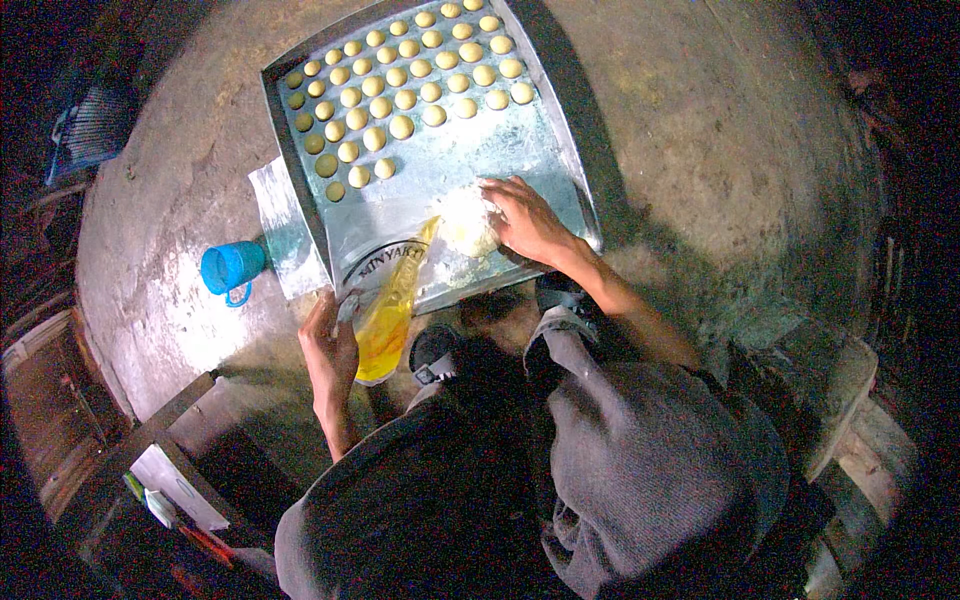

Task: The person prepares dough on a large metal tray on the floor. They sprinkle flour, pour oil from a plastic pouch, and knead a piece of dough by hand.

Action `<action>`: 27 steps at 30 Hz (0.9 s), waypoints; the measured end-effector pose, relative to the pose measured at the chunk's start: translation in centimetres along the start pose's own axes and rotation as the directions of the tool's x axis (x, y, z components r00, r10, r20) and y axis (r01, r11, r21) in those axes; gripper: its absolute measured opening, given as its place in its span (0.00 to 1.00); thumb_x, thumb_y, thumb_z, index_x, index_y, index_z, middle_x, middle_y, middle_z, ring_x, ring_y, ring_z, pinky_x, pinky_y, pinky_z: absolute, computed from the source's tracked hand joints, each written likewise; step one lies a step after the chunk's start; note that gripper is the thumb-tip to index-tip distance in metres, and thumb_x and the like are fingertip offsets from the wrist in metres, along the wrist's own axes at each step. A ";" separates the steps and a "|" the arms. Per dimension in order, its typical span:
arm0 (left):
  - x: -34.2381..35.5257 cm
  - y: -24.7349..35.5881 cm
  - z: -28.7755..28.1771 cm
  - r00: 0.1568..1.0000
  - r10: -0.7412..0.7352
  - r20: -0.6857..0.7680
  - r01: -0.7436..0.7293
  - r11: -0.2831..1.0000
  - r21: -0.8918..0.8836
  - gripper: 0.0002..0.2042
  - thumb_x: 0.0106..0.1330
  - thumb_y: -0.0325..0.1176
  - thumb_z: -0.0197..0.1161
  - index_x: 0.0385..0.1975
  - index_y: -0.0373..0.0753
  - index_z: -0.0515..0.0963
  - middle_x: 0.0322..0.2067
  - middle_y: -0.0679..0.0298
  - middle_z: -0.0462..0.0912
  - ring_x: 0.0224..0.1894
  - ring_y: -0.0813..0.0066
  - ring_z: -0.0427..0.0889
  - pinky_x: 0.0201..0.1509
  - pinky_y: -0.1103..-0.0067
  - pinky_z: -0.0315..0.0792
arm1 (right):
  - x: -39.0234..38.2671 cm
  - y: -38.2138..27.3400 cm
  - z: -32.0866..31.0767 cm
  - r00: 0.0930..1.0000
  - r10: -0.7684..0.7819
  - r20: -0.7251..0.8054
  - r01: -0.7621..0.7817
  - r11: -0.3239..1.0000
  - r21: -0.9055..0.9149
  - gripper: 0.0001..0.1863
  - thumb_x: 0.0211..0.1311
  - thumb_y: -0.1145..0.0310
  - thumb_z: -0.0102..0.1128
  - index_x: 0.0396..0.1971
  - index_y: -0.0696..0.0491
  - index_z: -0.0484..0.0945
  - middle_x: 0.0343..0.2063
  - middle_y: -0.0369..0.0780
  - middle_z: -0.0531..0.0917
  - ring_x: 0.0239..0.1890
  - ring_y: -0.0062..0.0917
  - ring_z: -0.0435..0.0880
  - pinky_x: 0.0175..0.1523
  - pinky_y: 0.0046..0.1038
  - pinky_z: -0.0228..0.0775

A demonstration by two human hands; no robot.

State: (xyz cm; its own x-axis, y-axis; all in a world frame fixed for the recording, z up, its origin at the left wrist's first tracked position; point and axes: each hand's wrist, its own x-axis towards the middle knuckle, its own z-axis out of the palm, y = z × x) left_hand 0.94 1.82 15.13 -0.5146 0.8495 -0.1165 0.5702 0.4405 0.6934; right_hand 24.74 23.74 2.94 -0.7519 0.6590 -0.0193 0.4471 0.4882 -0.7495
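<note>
Blue plastic mug [228,268] sits on concrete floor [175,230]. Left hand [330,338], half-curled, meets the edge of a yellow-and-clear plastic pouch [388,325]; its grip I cannot tell. Small dough balls [401,127] line the metal tray [480,150]; near its front, the right hand's [525,220] curved fingers touch a pale dough-like mass [466,222].

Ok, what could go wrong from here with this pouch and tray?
The plastic pouch of yellow liquid slants over the near edge of the metal tray, by the left hand; if it slips, liquid might spill. Its narrow end points at the pale crumbly mound by the right hand; if open, too much could run out. The blue mug left of the tray might get bumped.
</note>
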 end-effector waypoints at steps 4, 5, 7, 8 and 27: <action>-0.5 -1.3 -0.8 0.997 -0.079 -0.001 0.079 0.996 -0.051 0.17 0.57 0.15 0.58 0.47 0.26 0.78 0.42 0.46 0.83 0.48 0.65 0.82 0.53 0.72 0.73 | 0.2 0.6 0.4 0.997 -0.073 -0.008 0.072 0.994 -0.078 0.22 0.56 0.74 0.59 0.52 0.59 0.75 0.58 0.49 0.75 0.61 0.44 0.72 0.69 0.43 0.61; -0.7 -1.5 -0.8 0.996 -0.082 -0.021 0.080 0.993 -0.083 0.16 0.57 0.16 0.59 0.47 0.26 0.78 0.42 0.46 0.83 0.48 0.67 0.82 0.53 0.73 0.73 | 0.2 0.8 0.5 0.996 -0.085 -0.017 0.083 0.991 -0.108 0.22 0.55 0.74 0.59 0.53 0.60 0.75 0.59 0.49 0.74 0.61 0.44 0.72 0.69 0.43 0.61; -1.1 -0.9 -1.9 0.994 -0.098 -0.051 0.092 0.991 -0.100 0.14 0.58 0.17 0.61 0.46 0.26 0.78 0.42 0.48 0.83 0.48 0.68 0.81 0.54 0.73 0.72 | 0.2 0.8 0.5 0.998 -0.049 0.033 0.052 0.993 -0.101 0.25 0.54 0.74 0.59 0.55 0.60 0.74 0.60 0.49 0.73 0.63 0.43 0.70 0.71 0.42 0.58; -1.3 -0.6 -2.3 0.992 -0.107 -0.065 0.099 0.989 -0.107 0.14 0.59 0.18 0.63 0.46 0.26 0.79 0.42 0.48 0.83 0.48 0.69 0.81 0.54 0.73 0.72 | 0.3 0.6 0.5 0.998 -0.046 0.046 0.051 0.993 -0.109 0.26 0.54 0.74 0.59 0.56 0.60 0.73 0.60 0.49 0.73 0.63 0.43 0.70 0.71 0.42 0.57; -4.3 -14.6 -7.1 0.740 -0.350 -0.575 -0.113 0.778 -0.618 0.14 0.73 0.32 0.55 0.51 0.29 0.74 0.53 0.52 0.78 0.52 0.64 0.80 0.58 0.69 0.72 | 1.5 0.1 -0.7 0.967 -0.113 0.227 0.159 0.968 -0.196 0.33 0.48 0.69 0.69 0.59 0.52 0.72 0.54 0.48 0.71 0.58 0.46 0.67 0.63 0.43 0.65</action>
State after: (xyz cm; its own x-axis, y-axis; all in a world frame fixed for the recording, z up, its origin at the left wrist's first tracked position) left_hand -9.69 -10.30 10.57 -0.9481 0.3077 0.0801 0.1056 0.0672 0.9921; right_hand 24.02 25.16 3.33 -0.8876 0.4529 -0.0842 0.4085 0.6893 -0.5983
